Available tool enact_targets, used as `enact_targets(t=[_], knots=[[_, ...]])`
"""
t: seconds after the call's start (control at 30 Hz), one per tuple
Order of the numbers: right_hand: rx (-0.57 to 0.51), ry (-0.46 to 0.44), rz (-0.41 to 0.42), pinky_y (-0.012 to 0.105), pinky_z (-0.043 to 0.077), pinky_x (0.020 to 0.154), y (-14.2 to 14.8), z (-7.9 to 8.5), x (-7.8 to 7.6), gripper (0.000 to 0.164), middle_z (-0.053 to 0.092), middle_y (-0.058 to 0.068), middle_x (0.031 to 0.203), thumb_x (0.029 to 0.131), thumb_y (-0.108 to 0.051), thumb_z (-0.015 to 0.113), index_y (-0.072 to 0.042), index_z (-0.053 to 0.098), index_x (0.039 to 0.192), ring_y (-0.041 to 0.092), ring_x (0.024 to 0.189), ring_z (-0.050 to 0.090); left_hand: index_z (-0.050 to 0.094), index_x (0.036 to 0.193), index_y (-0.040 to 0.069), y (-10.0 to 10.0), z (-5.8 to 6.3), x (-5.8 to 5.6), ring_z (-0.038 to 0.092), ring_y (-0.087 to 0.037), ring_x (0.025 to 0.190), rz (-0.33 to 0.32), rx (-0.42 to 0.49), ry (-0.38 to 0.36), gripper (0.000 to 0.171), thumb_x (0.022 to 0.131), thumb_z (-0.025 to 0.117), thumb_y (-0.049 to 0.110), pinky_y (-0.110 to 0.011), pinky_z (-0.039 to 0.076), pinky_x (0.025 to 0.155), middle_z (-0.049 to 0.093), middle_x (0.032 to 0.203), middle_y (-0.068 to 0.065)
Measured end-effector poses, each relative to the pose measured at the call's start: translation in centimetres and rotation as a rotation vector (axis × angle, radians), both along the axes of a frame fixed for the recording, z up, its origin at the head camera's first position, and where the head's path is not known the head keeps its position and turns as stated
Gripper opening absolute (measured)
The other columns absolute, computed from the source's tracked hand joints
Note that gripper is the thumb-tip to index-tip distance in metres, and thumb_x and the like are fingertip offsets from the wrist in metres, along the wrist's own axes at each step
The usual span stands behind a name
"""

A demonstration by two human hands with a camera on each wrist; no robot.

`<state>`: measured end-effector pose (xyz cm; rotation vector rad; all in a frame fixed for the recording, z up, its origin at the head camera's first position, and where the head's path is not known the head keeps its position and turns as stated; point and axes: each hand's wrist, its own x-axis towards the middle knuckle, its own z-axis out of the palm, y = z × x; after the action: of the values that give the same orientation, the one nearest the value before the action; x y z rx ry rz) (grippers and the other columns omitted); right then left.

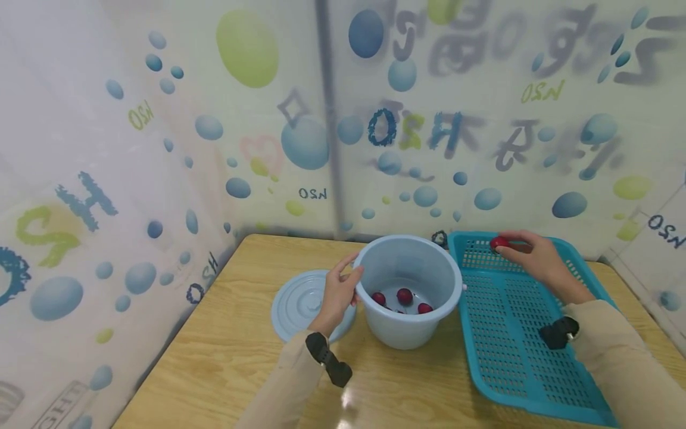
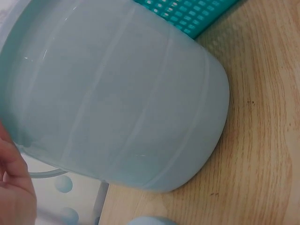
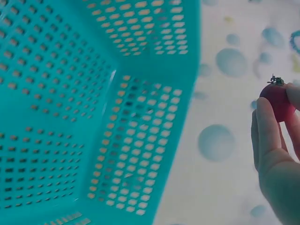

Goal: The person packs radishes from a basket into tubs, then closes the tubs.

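In the head view, my left hand [image 1: 339, 293] grips the left rim of a light-blue plastic bucket [image 1: 404, 330], which stands tilted a little toward me. Several round dark-red fruits [image 1: 404, 296] lie at its bottom. Between the thumb and fingertips of my right hand [image 1: 543, 265] is one more round red fruit [image 1: 498, 243], pinched above the far end of a teal plastic basket [image 1: 504, 381]. The right wrist view shows a dark green tuft on top of this held fruit [image 3: 277, 101]. From the left wrist, the bucket's ribbed outer wall [image 2: 126, 93] fills most of the view.
A round light-blue lid [image 1: 292, 307] lies on the wooden table [image 1: 214, 357], left of the bucket and partly behind my left hand. The basket stands close against the bucket's right side. Behind the table hangs a pale curtain [image 1: 300, 220] with printed blue and green dots.
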<state>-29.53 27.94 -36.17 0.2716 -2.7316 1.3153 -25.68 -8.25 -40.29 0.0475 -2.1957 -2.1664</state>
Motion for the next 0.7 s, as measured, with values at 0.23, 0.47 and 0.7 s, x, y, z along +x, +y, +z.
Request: enact_targets(t=[0.23,0.47,0.7], knots=[[-0.029,-0.002,0.076,0.057,0.037,0.084,-2.2,1.9,0.9,0.056,0.043,0.024,0.123,0.088,-0.036,0.052,0.0,0.039,0.129,0.042,0.112,0.041,0.049,0.127,0.017,0.0,-0.1,-0.1,0.041,-0.007,0.035,0.005,0.003,-0.001,0.041,0.087,0.056,0.02,-0.018,0.033,0.035,0.049,0.049,-0.001],[-0.014,0.078,0.186,0.051,0.044,0.08,-4.3,3.2,1.5,0.048,0.048,0.023,0.118,0.088,-0.027,0.055,0.002,0.044,0.125,0.041,0.106,0.047,0.048,0.128,0.016,-0.2,-0.4,-0.1,0.04,-0.007,0.035,-0.016,0.009,-0.003,0.042,0.087,0.056,0.022,-0.018,0.033,0.035,0.05,0.05,-0.001],[-0.002,0.117,0.297,0.034,0.049,0.076,-6.6,4.3,1.9,0.041,0.053,0.018,0.114,0.086,-0.021,0.058,0.0,0.05,0.12,0.034,0.1,0.052,0.049,0.127,0.017,-0.1,-0.2,-0.1,0.04,-0.007,0.035,-0.007,-0.001,-0.004,0.041,0.087,0.056,0.021,-0.018,0.033,0.035,0.05,0.05,-0.002]])
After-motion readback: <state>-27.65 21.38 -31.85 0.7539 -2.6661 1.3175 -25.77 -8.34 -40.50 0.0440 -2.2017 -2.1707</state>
